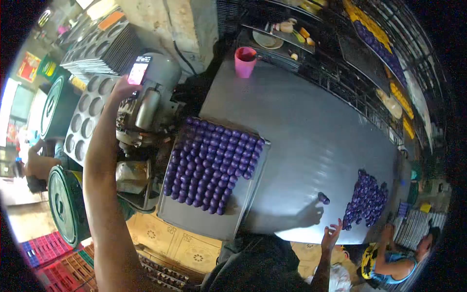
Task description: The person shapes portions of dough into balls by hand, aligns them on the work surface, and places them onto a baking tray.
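My left hand [127, 88] is raised at the upper left, its fingers closed around a phone [139, 70] with a lit screen. At the lower right, my right hand [332, 232] is held over the table's near edge, fingers apart and holding nothing. A small purple piece [323, 198] lies on the grey table [292, 131] just beyond that hand. To its right is a heap of purple pieces [365, 199]. Rows of round purple balls [209, 160] fill much of a tray [189, 216] at the table's left part.
A pink cup [245, 62] stands at the table's far edge. A mixer [146, 109], muffin pans [87, 117] and a green lidded bin [63, 207] are on the left. Racks with trays line the right. Another person [396, 265] is at the lower right.
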Demonstrator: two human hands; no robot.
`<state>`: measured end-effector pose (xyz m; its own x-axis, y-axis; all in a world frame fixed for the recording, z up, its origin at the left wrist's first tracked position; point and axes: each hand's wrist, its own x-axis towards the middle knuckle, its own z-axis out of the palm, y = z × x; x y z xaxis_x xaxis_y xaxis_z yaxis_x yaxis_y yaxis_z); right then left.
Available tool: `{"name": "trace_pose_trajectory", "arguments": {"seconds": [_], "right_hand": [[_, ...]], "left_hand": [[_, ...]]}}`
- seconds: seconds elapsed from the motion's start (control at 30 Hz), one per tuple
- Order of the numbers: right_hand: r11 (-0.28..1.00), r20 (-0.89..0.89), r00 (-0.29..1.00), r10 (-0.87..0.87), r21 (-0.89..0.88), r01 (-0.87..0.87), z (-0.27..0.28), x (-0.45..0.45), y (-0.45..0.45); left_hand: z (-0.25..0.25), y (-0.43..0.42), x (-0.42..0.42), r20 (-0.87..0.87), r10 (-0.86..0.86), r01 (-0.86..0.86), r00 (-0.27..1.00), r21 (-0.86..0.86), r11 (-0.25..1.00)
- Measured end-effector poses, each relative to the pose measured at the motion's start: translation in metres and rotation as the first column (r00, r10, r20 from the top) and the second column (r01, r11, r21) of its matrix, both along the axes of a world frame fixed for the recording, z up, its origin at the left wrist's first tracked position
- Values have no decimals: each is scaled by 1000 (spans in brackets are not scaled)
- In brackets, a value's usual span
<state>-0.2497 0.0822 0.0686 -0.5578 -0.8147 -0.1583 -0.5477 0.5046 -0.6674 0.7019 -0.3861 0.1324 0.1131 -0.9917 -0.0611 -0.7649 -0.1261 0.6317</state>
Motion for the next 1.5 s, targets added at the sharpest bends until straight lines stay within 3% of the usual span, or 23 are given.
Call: {"name": "trace_pose_trajectory", "arguments": {"seconds": [0.03,0.2,0.27,0.3,0.37,0.4,0.43,0.53,0.6,0.67,0.7,0.77,0.87,0.93,1.0,1.03,1.13,1.23,1.27,1.33,1.4,1.43,1.5], "right_hand": [[1000,2,1000,-15,2,15,-1,-2,0],[995,7,997,72,-63,-71,-11,-27,9],[987,-11,993,116,-109,-116,-17,-43,17],[989,-9,994,105,-101,-105,-20,-51,23],[960,271,962,27,-274,50,-33,-64,31],[926,398,917,-16,-340,164,-39,-73,43],[902,33,982,187,-402,-158,-62,-91,48],[991,92,990,107,-96,-98,7,-66,11],[988,160,978,135,-100,-120,-8,-85,-12],[940,37,942,334,-81,-331,-7,-98,-45],[923,98,918,385,-53,-381,-3,-94,-61],[860,136,849,510,-51,-508,-13,-97,-84],[741,114,733,671,-56,-670,-42,-84,-103],[742,129,732,669,-53,-669,-55,-79,-118],[697,54,696,716,-118,-707,-64,-83,-130],[710,54,709,703,-112,-695,-69,-85,-140],[682,258,647,717,-450,-576,-75,-90,-161],[639,132,669,731,-476,-604,-53,-110,-170],[648,144,672,726,-468,-600,-37,-123,-167],[865,413,780,470,-38,-501,-5,-171,-168],[894,-82,918,388,-209,-396,-1,-239,-167],[937,-197,939,282,-154,-314,5,-270,-170],[967,-318,931,177,-119,-225,-5,-316,-184]], "left_hand": [[-2,-1,2,-151,-73,70,986,-27,997],[0,16,-16,-9,138,-138,990,31,990],[20,21,-28,575,-45,-37,817,131,991],[25,33,-41,678,18,-75,735,54,996],[35,70,-94,429,441,-234,788,-453,860],[36,91,-137,225,485,-268,845,-606,749],[31,111,-189,40,442,-307,896,-664,682],[-7,194,-387,-323,146,-290,935,-460,839],[-34,257,-520,-406,-50,-21,912,-169,985],[-52,302,-631,-375,-264,294,889,25,955],[-60,314,-677,-329,-343,387,880,76,919],[-94,327,-755,-132,-417,392,899,-178,902],[-174,313,-804,-37,-625,594,780,-273,757],[-177,307,-824,1,-708,671,706,-320,669],[-155,293,-837,-467,-338,428,817,98,898],[-159,287,-842,-472,-351,444,809,100,890],[-171,278,-844,-575,-250,295,779,-15,955],[-150,285,-862,-584,-198,288,787,63,956],[-99,296,-875,-165,-245,237,955,-67,969],[-79,290,-910,285,-189,255,940,-215,943],[-101,285,-940,-67,-256,252,964,-72,965],[-108,279,-958,-245,-260,266,934,-6,964],[-107,234,-1027,-126,-493,456,861,-238,857]]}}
